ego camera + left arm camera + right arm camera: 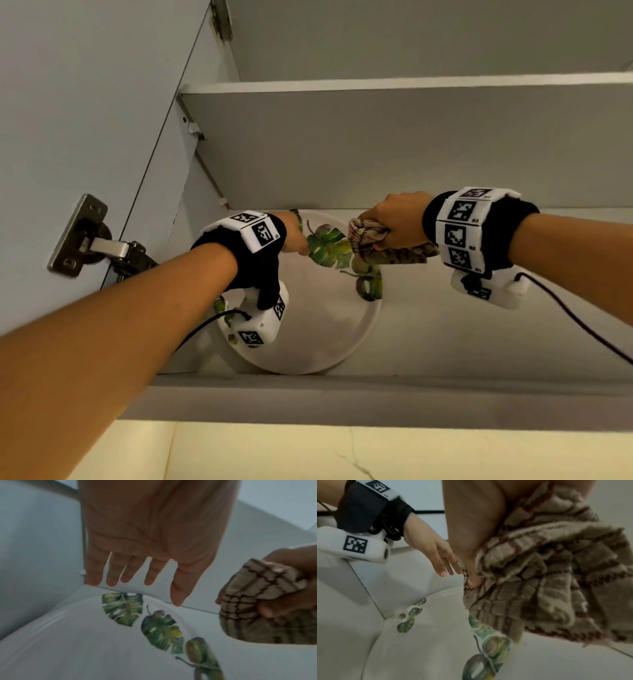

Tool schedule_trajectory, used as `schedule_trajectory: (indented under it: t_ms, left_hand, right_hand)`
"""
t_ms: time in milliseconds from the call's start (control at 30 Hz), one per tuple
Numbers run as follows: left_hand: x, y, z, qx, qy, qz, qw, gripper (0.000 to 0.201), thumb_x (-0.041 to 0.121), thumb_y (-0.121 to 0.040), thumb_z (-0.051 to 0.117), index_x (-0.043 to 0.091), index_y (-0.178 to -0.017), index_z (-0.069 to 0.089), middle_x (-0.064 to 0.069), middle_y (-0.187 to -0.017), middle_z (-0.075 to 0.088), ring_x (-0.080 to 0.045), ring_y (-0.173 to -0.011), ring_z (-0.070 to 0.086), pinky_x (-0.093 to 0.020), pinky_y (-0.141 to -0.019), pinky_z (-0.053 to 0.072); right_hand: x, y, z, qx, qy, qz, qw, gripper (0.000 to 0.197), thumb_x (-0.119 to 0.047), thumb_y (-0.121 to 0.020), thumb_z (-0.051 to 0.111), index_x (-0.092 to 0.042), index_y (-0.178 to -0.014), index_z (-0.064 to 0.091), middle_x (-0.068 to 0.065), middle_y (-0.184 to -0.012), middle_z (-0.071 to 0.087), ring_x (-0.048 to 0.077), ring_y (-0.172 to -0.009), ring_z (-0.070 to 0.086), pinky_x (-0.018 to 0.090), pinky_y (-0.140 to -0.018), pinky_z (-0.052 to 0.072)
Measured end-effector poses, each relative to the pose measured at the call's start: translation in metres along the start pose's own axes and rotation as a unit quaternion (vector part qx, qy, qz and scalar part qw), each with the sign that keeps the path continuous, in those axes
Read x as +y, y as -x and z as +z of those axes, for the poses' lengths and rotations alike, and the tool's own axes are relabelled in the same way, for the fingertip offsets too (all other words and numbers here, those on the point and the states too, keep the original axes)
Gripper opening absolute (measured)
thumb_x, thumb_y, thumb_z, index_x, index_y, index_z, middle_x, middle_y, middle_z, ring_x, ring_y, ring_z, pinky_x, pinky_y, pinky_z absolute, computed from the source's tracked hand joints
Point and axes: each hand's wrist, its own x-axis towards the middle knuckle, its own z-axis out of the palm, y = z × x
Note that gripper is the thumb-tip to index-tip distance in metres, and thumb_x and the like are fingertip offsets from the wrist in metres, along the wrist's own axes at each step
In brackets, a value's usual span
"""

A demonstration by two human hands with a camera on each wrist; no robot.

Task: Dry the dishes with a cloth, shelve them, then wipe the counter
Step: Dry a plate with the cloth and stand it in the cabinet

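Note:
A white plate (pixel 308 329) printed with green leaves lies flat on the lower shelf of the open wall cupboard, seen also in the left wrist view (pixel 85 649) and the right wrist view (pixel 428 642). My left hand (pixel 291 240) hovers just above its far rim with straight, spread fingers (pixel 111 574) and holds nothing. My right hand (pixel 397 226) hangs over the plate's right side and grips a bunched beige checked cloth (pixel 370 243), whose folds (pixel 547 581) droop toward the plate.
The cupboard's upper shelf (pixel 376 85) runs overhead. The open door with a metal hinge (pixel 102 246) stands at the left. The lower shelf (pixel 479 325) extends bare to the right of the plate. A pale tiled wall (pixel 274 452) shows below the cupboard.

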Motion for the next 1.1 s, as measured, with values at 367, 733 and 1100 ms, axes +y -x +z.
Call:
schedule_trajectory:
  t_ms: [367, 733, 1100]
  left_hand:
    - [0.101, 0.138, -0.046, 0.002, -0.002, 0.059, 0.998, 0.046, 0.029, -0.09, 0.057, 0.006, -0.129, 0.05, -0.007, -0.111, 0.052, -0.022, -0.093, 0.046, -0.027, -0.078, 0.037]
    - [0.184, 0.365, 0.068, -0.173, 0.087, 0.109, 0.975, 0.04, 0.032, -0.092, 0.05, 0.021, -0.13, 0.044, -0.004, -0.128, 0.049, -0.023, -0.117, 0.047, -0.023, -0.084, 0.03]
    - [0.17, 0.513, 0.297, -0.504, 0.136, -0.084, 0.849, 0.041, 0.033, -0.094, 0.051, -0.001, -0.115, 0.058, -0.017, -0.112, 0.061, -0.032, -0.108, 0.058, -0.032, -0.075, 0.042]
  right_hand:
    - [0.026, 0.131, -0.056, -0.014, -0.088, -0.048, 0.995, 0.026, -0.022, -0.087, 0.061, -0.014, -0.111, 0.058, 0.003, -0.091, 0.056, 0.021, -0.082, 0.049, 0.027, -0.072, 0.036]
    - [-0.001, 0.398, 0.019, -0.084, -0.148, -0.076, 0.982, 0.037, -0.029, -0.089, 0.043, -0.035, -0.125, 0.042, -0.003, -0.115, 0.061, 0.029, -0.097, 0.06, 0.029, -0.063, 0.036]
    - [-0.099, 0.569, 0.211, -0.346, -0.397, 0.064, 0.848, 0.033, -0.028, -0.083, 0.055, -0.027, -0.116, 0.056, 0.007, -0.11, 0.066, 0.033, -0.101, 0.061, 0.033, -0.07, 0.045]
